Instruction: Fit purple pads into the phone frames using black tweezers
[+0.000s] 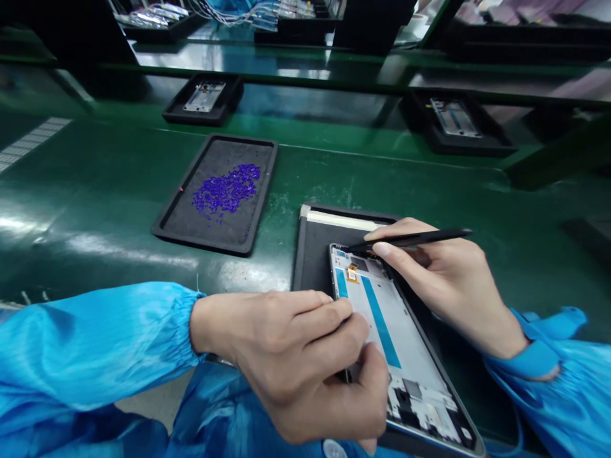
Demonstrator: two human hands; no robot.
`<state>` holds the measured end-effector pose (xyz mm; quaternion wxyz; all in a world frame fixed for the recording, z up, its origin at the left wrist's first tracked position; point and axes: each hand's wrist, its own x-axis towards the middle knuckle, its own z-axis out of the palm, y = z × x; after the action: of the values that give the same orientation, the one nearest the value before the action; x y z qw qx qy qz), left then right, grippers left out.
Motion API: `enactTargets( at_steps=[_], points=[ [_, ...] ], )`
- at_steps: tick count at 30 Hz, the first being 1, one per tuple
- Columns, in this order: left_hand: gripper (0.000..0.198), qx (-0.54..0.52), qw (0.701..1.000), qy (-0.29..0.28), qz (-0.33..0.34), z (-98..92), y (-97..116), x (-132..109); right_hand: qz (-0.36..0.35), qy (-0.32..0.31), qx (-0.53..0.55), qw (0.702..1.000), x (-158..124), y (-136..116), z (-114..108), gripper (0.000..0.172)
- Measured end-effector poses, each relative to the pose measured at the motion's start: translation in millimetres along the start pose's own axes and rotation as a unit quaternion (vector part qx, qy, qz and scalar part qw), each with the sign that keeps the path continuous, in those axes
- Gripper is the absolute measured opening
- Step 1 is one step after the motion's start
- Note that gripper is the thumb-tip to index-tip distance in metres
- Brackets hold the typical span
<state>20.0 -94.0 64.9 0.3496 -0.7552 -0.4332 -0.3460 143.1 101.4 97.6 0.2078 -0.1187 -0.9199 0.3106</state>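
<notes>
A tablet-like or phone housing (pixel 410 331) with a silver inner face, blue strips and an orange flex cable lies tilted on a black tray (pixel 310 254) in front of me. My left hand (pixel 305 356) is closed at the housing's left edge, fingers curled and thumb over it; its fingertips are partly hidden. Between the thumb and fingers of my right hand (pixel 443 286) are slim black tweezers (pixel 420 238). Their tip touches or hovers just above the housing's far left corner, where a small dark purple bit shows.
Left of the housing, a black tray (pixel 210 238) carries a heap of tiny purple pieces (pixel 229 189). Farther back, two black trays (pixel 222 114) (pixel 468 143) each hold another silver housing. A green shelf edge (pixel 305 76) crosses the back, with cables and bagged parts above.
</notes>
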Motion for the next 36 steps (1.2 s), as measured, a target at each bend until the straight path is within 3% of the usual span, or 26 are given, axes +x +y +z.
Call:
enactTargets(
  at_steps=[6, 12, 19, 31, 36],
  points=[
    [0.039, -0.025, 0.998, -0.02, 0.055, -8.0, -12.7, 3.3, 0.032, 0.006, 0.04, 0.999, -1.2, -0.1, -1.7, 0.015],
    [0.042, -0.022, 0.998, -0.026, 0.051, -9.0, -12.3, 5.2, 0.079, -0.026, 0.127, 0.988, 3.1, 3.6, -7.2, 0.021],
    [0.029, -0.02, 0.999, -0.015, 0.04, -6.5, -10.9, 3.3, 0.076, -0.032, 0.089, 0.993, 3.9, 2.5, -6.1, 0.027],
    [0.042, -0.013, 0.999, -0.01, 0.037, -5.0, -9.6, 2.6, 0.048, -0.013, 0.058, 0.997, 2.5, 2.3, -2.8, 0.025],
    [0.035, -0.022, 0.999, -0.016, 0.046, -6.4, -10.5, 4.0, 0.038, -0.009, 0.048, 0.998, 2.1, 0.7, -1.4, 0.025]
  ],
)
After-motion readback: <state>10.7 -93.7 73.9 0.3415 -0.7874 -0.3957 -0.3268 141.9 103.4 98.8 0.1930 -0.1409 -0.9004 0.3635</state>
